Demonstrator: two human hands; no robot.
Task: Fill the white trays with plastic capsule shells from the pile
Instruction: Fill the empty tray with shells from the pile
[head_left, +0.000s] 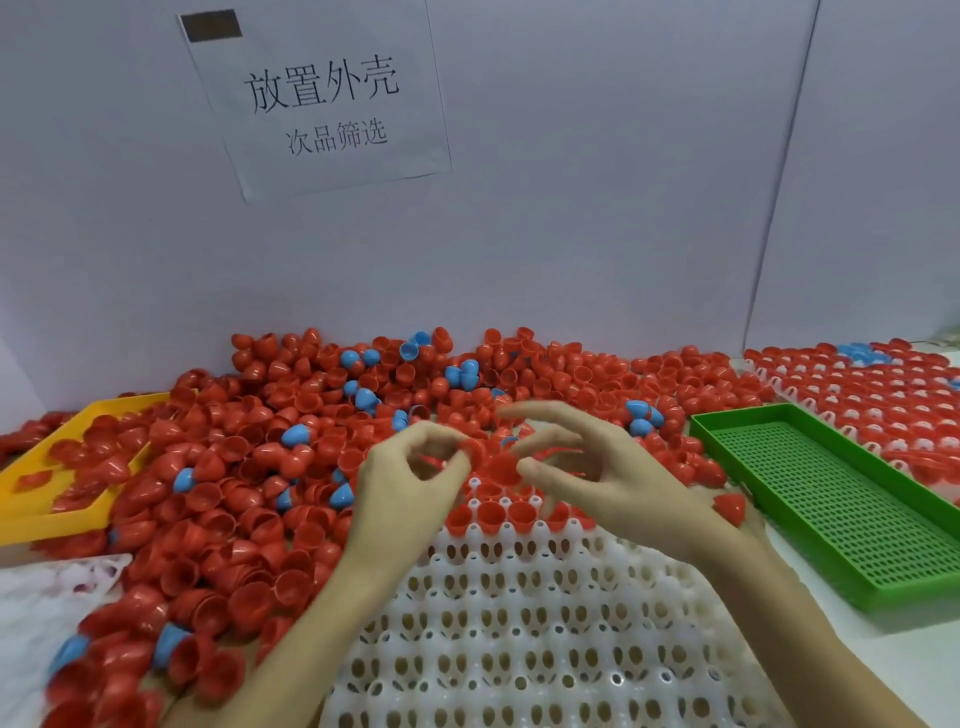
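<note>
Filling the first row: the left hand (410, 483) pinches a red shell (470, 451), the right hand (613, 483) holds another shell (501, 467) above the white tray (519, 623); next, seat them in empty cups at 6 o'clock.

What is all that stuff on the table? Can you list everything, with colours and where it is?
red shells: too many to count, red, piled across the table's middle and left
blue shells: a scattering, blue, mixed into the pile
white tray: one, white, front centre, a few red shells in its far row
filled tray: one, white with mostly red shells, far right
green tray: one, green, right, holding nothing
yellow tray: one, yellow, left, some red shells in it
paper sign: one, white, on the back wall
left hand: pinching a red shell, centre
right hand: fingers spread, at a red shell, blurred
</note>
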